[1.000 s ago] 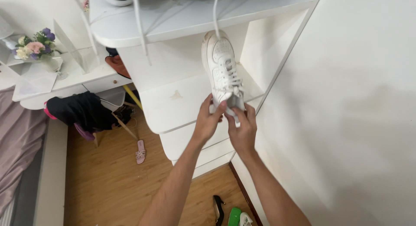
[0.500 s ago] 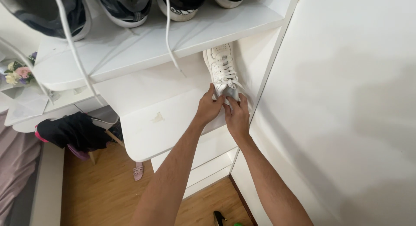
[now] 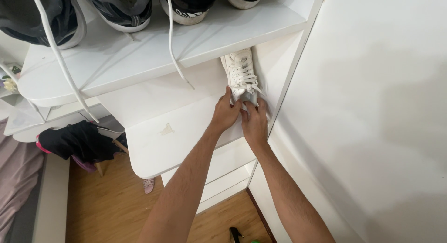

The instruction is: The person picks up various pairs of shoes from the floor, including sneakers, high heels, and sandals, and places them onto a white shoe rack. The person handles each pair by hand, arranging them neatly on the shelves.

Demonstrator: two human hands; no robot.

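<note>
Hands together at the heel end of a white sneaker (image 3: 241, 75) on a white shelf (image 3: 177, 136). Left hand (image 3: 226, 113) grips the shoe's heel from the left side, fingers closed on it. Right hand (image 3: 254, 124) clamped on the heel from the right and below, touching the left hand. Sneaker lies laces up, toe pointing away into the back of the shelf, tucked against the white side panel (image 3: 279, 80) at the shelf's right end, partly under the upper shelf (image 3: 139, 52). Upper shelf carries dark sneakers (image 3: 121, 7) along its back edge, soles partly out of view; two white laces (image 3: 171, 42) hang down over its front edge. Small stain visible on the lower shelf, left of the hands. More white shelves below. White wall (image 3: 372, 122) fills the right side. Down left: dark clothing (image 3: 77, 140) heaped on a low stand, wood floor (image 3: 111, 205), a pink item (image 3: 149, 184) on the floor.
</note>
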